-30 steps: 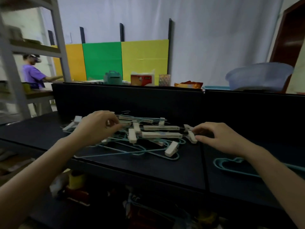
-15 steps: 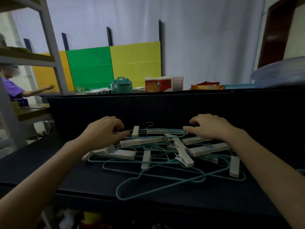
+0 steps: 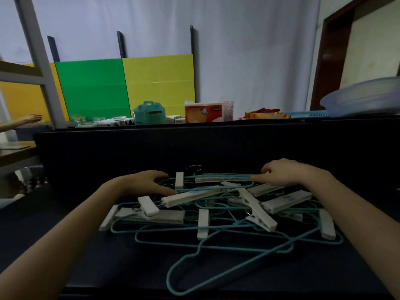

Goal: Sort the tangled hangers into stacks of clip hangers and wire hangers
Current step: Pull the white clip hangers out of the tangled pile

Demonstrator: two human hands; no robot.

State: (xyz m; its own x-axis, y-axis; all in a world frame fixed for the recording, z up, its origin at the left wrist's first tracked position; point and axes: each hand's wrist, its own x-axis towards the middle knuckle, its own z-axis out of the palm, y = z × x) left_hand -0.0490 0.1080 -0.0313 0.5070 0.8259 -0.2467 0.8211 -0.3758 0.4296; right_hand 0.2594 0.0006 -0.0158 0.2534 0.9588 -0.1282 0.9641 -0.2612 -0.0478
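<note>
Both hands sit at the far edge of the tangle: the right hand (image 3: 287, 173), at centre right of the frame, has its fingers pinched together on a bundle of teal wire hangers (image 3: 227, 176) that runs leftward from it, while the left hand (image 3: 147, 182), at centre left, lies flat with fingers spread and loose, its fingertips (image 3: 171, 192) touching the end of a white clip hanger bar (image 3: 192, 195) without closing on it. Between and below the hands lies the tangled pile, spread over the dark table (image 3: 65, 245) in the lower middle of the frame. White clip hangers cross one another at angles; one (image 3: 257, 210) lies diagonally across the middle, another (image 3: 285, 201) slants under the right wrist, and a flat one (image 3: 151, 215) lies near the left forearm. Teal wire loops thread under and through them, and one wire hanger's hook (image 3: 179, 267) curls toward the bottom of the frame. Behind the table rises a dark panel (image 3: 129, 148). Above it, along a ledge, stand a teal box (image 3: 149, 112), a red-and-white tissue pack (image 3: 203, 111) and, at the right edge, a pale blue basin (image 3: 363, 98). Green (image 3: 93, 87) and yellow boards (image 3: 158, 83) lean against the white backdrop in the upper left.
</note>
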